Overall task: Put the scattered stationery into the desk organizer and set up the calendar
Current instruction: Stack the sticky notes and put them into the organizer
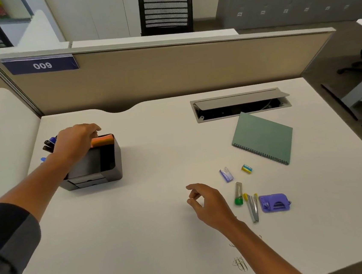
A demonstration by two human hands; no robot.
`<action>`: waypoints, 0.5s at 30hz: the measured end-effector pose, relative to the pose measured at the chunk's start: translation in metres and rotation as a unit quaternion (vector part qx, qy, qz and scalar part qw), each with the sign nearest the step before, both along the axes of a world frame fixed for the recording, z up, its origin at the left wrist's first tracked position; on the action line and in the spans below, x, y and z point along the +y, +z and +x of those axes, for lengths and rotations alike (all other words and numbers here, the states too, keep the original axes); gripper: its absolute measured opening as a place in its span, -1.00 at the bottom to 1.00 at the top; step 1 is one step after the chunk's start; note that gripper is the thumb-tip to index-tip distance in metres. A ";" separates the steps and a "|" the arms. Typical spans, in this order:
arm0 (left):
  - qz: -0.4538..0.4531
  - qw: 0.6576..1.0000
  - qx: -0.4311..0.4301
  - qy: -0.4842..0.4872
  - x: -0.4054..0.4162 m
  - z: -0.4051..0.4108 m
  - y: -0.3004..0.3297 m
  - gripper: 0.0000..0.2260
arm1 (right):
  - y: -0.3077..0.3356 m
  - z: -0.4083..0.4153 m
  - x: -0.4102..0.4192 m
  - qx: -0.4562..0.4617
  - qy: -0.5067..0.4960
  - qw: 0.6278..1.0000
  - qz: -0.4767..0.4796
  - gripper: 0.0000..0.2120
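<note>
One organizer point(103, 167): pens, orange pad inside; left hand point(75, 143) fingers on pad; right hand point(207, 201) loose, empty.

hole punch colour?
Purple; the hole punch lies on the desk right of the stapler, head view.

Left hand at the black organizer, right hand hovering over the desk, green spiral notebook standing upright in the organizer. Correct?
Not quite. The head view shows the green spiral notebook lying flat on the desk, far from the black organizer. The left hand and right hand are as described.
</note>
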State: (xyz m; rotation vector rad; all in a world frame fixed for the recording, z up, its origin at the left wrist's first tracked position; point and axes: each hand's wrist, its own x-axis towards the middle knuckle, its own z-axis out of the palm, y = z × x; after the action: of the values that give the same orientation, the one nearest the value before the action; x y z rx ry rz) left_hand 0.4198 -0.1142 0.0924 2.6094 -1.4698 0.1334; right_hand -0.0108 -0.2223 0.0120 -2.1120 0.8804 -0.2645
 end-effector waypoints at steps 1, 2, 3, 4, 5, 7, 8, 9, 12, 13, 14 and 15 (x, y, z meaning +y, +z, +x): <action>0.001 1.000 0.000 -0.001 -0.001 0.000 0.000 -0.72 | -0.001 -0.002 0.001 0.002 0.001 1.000 -0.004 -0.70; 0.003 1.000 -0.001 -0.001 -0.001 0.000 0.000 -0.72 | -0.002 -0.003 0.002 0.004 0.002 1.000 -0.006 -0.70; 0.003 1.000 -0.001 0.001 -0.001 -0.001 0.001 -0.72 | -0.003 -0.005 0.002 0.006 0.002 1.000 -0.006 -0.70; 0.000 1.000 0.001 0.003 -0.001 -0.003 0.001 -0.74 | -0.004 -0.008 0.002 0.009 0.001 1.000 -0.005 -0.70; -0.004 1.000 0.001 0.007 -0.001 -0.005 0.003 -0.76 | -0.006 -0.010 0.002 0.014 0.000 1.000 -0.004 -0.69; -0.015 1.000 -0.005 0.009 0.001 -0.010 0.006 -0.78 | -0.007 -0.014 0.001 0.018 -0.003 1.000 -0.004 -0.69; -0.024 1.000 -0.011 0.006 0.002 -0.013 0.008 -0.79 | -0.006 -0.017 0.001 0.018 -0.006 1.000 -0.004 -0.69; -0.036 0.999 -0.015 0.005 0.004 -0.018 0.010 -0.79 | -0.006 -0.021 -0.001 0.020 -0.009 1.000 -0.004 -0.69; -0.069 0.998 -0.012 -0.002 0.013 -0.033 0.011 -0.75 | -0.004 -0.032 -0.008 0.021 -0.036 0.999 -0.003 -0.70; -0.075 0.997 -0.015 -0.008 0.017 -0.038 0.011 -0.73 | -0.003 -0.037 -0.012 0.021 -0.048 0.999 -0.003 -0.70; -0.079 0.997 -0.020 -0.014 0.021 -0.043 0.010 -0.72 | -0.003 -0.043 -0.016 0.021 -0.060 0.998 -0.006 -0.70; -0.083 0.996 -0.024 -0.018 0.026 -0.048 0.008 -0.71 | -0.003 -0.049 -0.020 0.024 -0.072 0.997 -0.010 -0.69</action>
State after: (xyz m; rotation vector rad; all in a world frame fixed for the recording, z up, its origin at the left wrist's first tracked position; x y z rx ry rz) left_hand 0.3717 -0.0886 0.1006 2.4623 -1.4529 0.3037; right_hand -0.0600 -0.2424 0.0093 -2.0836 1.0631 -0.2995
